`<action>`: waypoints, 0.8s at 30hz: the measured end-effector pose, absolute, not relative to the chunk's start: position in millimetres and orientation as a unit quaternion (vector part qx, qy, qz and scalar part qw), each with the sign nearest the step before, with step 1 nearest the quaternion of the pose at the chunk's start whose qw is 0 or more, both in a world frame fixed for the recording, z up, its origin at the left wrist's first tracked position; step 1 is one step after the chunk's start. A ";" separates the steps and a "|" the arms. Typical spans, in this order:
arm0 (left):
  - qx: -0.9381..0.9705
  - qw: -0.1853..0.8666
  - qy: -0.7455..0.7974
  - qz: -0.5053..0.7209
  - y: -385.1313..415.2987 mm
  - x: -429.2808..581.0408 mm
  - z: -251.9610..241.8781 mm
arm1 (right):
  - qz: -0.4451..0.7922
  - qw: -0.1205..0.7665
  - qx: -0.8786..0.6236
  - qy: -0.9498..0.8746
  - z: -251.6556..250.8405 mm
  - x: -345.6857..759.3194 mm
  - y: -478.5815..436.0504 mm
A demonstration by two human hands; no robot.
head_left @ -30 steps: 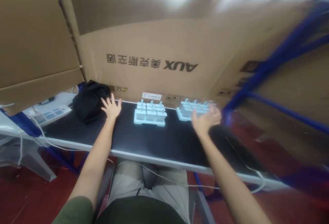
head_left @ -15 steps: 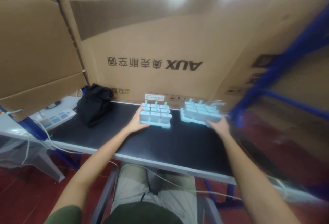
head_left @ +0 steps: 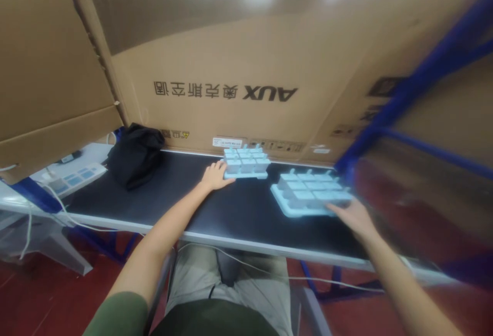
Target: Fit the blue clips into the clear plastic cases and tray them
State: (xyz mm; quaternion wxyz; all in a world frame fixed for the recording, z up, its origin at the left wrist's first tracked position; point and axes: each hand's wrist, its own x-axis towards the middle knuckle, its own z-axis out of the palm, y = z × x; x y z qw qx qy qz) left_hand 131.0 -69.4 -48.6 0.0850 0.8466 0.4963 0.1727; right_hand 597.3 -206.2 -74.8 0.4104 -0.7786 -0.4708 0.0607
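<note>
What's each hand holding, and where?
Left hand touches the far tray at its near-left corner; right hand the near tray at its near-right corner. Both trays rest on the table; gripped or merely touched cannot be told.

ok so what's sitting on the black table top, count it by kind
light blue trays: 2
black cloth bundle: 1
total: 3
</note>
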 end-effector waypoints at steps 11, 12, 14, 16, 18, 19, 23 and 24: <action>0.903 0.167 0.385 0.089 -18.7 250.8 -52.7 | -0.019 0.311 -0.822 -0.477 -76.0 581.9 -201.7; 0.903 0.171 0.384 0.092 -16.1 258.1 -53.6 | -0.049 0.291 -0.824 -0.484 -77.9 581.2 -197.7; 0.901 0.177 0.385 0.097 -11.8 269.4 -55.3 | -0.083 0.252 -0.826 -0.497 -80.5 581.2 -191.6; 0.900 0.180 0.385 0.101 -9.3 277.0 -57.0 | -0.080 0.222 -0.832 -0.502 -81.7 582.7 -189.2; 0.899 0.180 0.386 0.103 -10.0 282.5 -59.3 | -0.072 0.201 -0.840 -0.499 -82.1 584.2 -190.0; 0.899 0.178 0.386 0.104 -11.7 285.0 -60.7 | -0.074 0.191 -0.845 -0.494 -82.2 584.5 -191.1; 0.905 0.163 0.377 0.109 -24.5 295.3 -66.2 | -0.087 0.151 -0.857 -0.485 -81.2 580.6 -196.2; 0.908 0.160 0.372 0.109 -27.5 297.5 -67.1 | -0.090 0.146 -0.856 -0.487 -80.5 578.7 -197.1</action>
